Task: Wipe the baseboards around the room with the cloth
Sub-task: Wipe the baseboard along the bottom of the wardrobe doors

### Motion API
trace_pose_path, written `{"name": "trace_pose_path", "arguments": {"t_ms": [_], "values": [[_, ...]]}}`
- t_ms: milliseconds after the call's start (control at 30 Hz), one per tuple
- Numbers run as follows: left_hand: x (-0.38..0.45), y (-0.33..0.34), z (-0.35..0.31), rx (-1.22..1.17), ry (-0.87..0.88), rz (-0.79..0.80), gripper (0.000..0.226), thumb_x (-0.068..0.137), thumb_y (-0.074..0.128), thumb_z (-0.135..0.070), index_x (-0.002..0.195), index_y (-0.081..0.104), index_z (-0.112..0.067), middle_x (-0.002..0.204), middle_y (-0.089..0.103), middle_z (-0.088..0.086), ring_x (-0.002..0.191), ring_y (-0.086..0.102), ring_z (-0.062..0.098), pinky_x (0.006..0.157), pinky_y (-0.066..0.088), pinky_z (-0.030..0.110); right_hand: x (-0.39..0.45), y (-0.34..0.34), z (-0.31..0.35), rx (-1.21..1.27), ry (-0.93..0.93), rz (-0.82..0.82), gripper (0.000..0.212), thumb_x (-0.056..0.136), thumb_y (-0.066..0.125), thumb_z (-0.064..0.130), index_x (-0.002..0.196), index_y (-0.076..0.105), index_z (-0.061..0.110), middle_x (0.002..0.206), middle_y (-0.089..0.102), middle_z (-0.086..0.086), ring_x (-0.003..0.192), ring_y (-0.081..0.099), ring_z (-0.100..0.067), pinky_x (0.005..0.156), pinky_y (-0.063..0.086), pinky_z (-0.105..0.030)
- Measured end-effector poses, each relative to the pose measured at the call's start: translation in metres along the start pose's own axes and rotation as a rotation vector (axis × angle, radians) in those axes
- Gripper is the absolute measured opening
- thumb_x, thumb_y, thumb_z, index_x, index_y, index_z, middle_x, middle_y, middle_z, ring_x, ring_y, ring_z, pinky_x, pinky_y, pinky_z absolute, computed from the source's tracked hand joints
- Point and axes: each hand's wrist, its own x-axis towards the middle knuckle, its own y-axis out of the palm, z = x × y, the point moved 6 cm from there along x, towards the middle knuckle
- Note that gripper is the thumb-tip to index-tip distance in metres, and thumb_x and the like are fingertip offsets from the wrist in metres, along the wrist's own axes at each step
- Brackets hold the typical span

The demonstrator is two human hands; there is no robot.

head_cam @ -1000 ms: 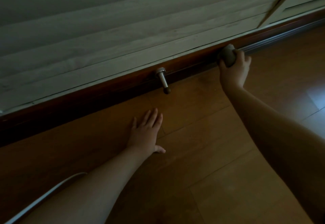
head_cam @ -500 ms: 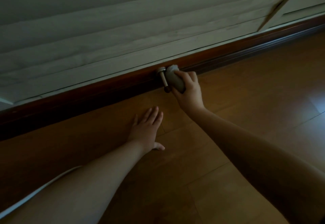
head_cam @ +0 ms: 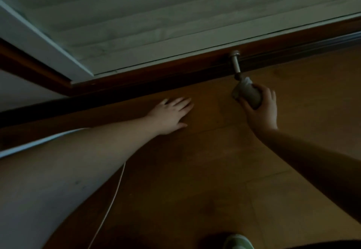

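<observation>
A dark reddish-brown baseboard (head_cam: pixel 175 72) runs along the foot of a pale panelled wall and turns a corner at the left. My right hand (head_cam: pixel 260 110) grips a bunched grey cloth (head_cam: pixel 248 92), held just off the baseboard at the rubber tip of a metal door stop (head_cam: pixel 236 63). The cloth touches or nearly touches that tip. My left hand (head_cam: pixel 171 112) lies flat on the wooden floor with fingers straight, pointing toward the baseboard.
The door stop juts from the baseboard over the wooden floor (head_cam: pixel 195 170). A thin white cable (head_cam: pixel 111 200) trails across the floor at lower left. A pale green shoe tip (head_cam: pixel 237 242) shows at the bottom edge. White trim (head_cam: pixel 39 39) frames the corner at left.
My right hand slid the cloth leftward along the baseboard to the door stop, then drew back to its tip. The view swung left, showing the corner. My left hand stayed flat on the floor.
</observation>
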Motion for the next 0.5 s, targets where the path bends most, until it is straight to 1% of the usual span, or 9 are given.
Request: {"name": "trace_pose_path", "arguments": {"t_ms": [67,133,167,233,333,433,500], "values": [[-0.013,0.005,0.019,-0.032,-0.052,-0.025,0.074,0.101,0.032,-0.058,0.158,-0.005,-0.028,0.166,-0.011,-0.005,0.152,-0.007,0.017,0.121,0.007,0.047,-0.017,0.006,0.001,0.023,0.031,0.002,0.060,0.084,0.076,0.033,0.135,0.045,0.029,0.123,0.043,0.012,0.099,0.047,0.012,0.078,0.038,-0.005],[-0.028,0.008,0.039,-0.056,-0.099,-0.059,0.074,0.101,0.029,-0.060,0.158,-0.007,-0.029,0.166,-0.012,-0.006,0.152,-0.008,0.016,0.121,0.007,0.046,-0.032,0.013,0.005,0.040,0.035,0.043,0.062,0.084,0.076,0.031,0.137,0.044,0.028,0.123,0.043,0.012,0.101,0.048,0.005,0.080,0.038,-0.009],[-0.036,0.011,0.049,-0.066,-0.125,-0.079,0.074,0.100,0.027,-0.060,0.158,-0.007,-0.029,0.165,-0.013,-0.007,0.152,-0.008,0.015,0.121,0.007,0.046,-0.039,0.017,0.009,0.041,0.028,0.072,0.063,0.084,0.076,0.031,0.138,0.044,0.030,0.123,0.042,0.012,0.099,0.049,0.005,0.079,0.038,-0.010],[-0.055,0.022,0.069,-0.086,-0.184,-0.102,0.073,0.100,0.023,-0.062,0.157,-0.009,-0.031,0.165,-0.015,-0.008,0.151,-0.011,0.014,0.121,0.008,0.048,-0.053,0.027,0.018,0.025,-0.001,0.128,0.064,0.084,0.076,0.028,0.138,0.044,0.030,0.122,0.042,0.012,0.100,0.048,0.011,0.077,0.038,-0.009],[-0.088,0.048,0.093,-0.073,-0.248,-0.059,0.073,0.097,0.019,-0.064,0.156,-0.012,-0.033,0.164,-0.018,-0.009,0.151,-0.013,0.014,0.122,0.009,0.053,-0.069,0.042,0.035,-0.007,-0.057,0.181,0.065,0.082,0.079,0.023,0.139,0.048,0.027,0.118,0.043,0.011,0.102,0.046,0.017,0.074,0.040,-0.007],[-0.112,0.066,0.100,-0.077,-0.273,-0.029,0.074,0.094,0.011,-0.068,0.155,-0.013,-0.035,0.163,-0.020,-0.010,0.150,-0.015,0.012,0.121,0.010,0.054,-0.079,0.053,0.053,-0.026,-0.099,0.204,0.064,0.080,0.080,0.025,0.138,0.052,0.022,0.115,0.047,0.010,0.101,0.048,0.015,0.073,0.042,-0.003],[-0.124,0.074,0.097,-0.082,-0.289,-0.029,0.073,0.093,0.008,-0.067,0.156,-0.011,-0.034,0.163,-0.020,-0.010,0.150,-0.014,0.011,0.121,0.010,0.053,-0.088,0.057,0.064,-0.033,-0.104,0.193,0.063,0.080,0.079,0.027,0.137,0.053,0.021,0.114,0.048,0.009,0.098,0.048,0.012,0.075,0.042,-0.004]]}}
